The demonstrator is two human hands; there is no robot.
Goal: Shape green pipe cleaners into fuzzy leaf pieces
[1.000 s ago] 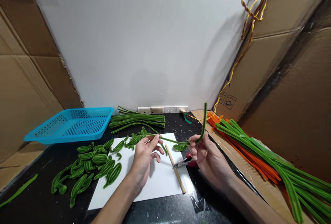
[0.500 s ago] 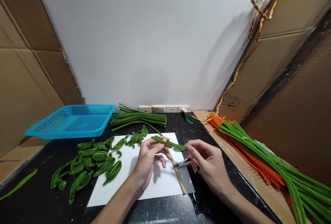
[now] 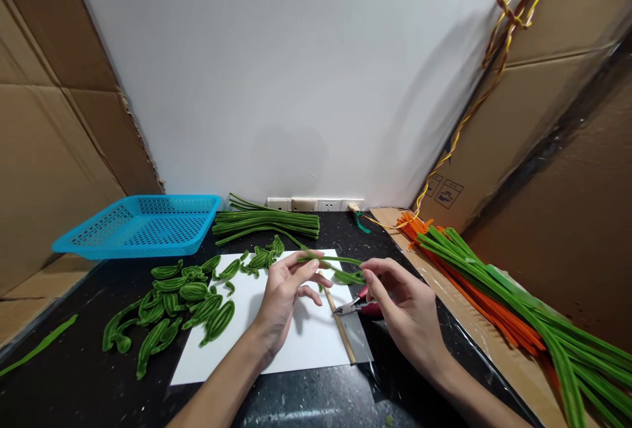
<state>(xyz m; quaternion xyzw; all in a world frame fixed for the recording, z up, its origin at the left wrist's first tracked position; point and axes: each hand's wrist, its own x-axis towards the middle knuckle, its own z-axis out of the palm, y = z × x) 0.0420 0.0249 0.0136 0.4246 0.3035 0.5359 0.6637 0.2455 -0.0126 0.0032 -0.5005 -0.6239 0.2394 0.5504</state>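
Note:
Above a white sheet of paper (image 3: 296, 346), both hands hold a green pipe cleaner (image 3: 344, 259). My left hand (image 3: 281, 299) pinches one part between thumb and index finger, its other fingers loosely curled. My right hand (image 3: 409, 313) grips the other end with thumb and fingertips. A bent green length (image 3: 349, 277) hangs just below the straight strand by the right fingertips. Under the hands, a thin wooden stick (image 3: 342, 330) lies slanted on the paper. Pliers with red handles (image 3: 368, 309) rest beside my right hand, their tips near the stick. Several looped green leaf shapes (image 3: 193, 292) lie to the left.
A blue perforated basket (image 3: 148, 227) stands at the back left. Dark green pipe cleaners (image 3: 269, 224) lie by the wall, below power sockets (image 3: 328, 205). Bright green stems (image 3: 523, 316) and orange stems (image 3: 484, 306) lie on cardboard at right. One green strip (image 3: 39, 346) lies far left.
The green strands between my hands, close together before, have spread apart, one above and a bent one below. My right hand has shifted slightly right, uncovering more of the pliers.

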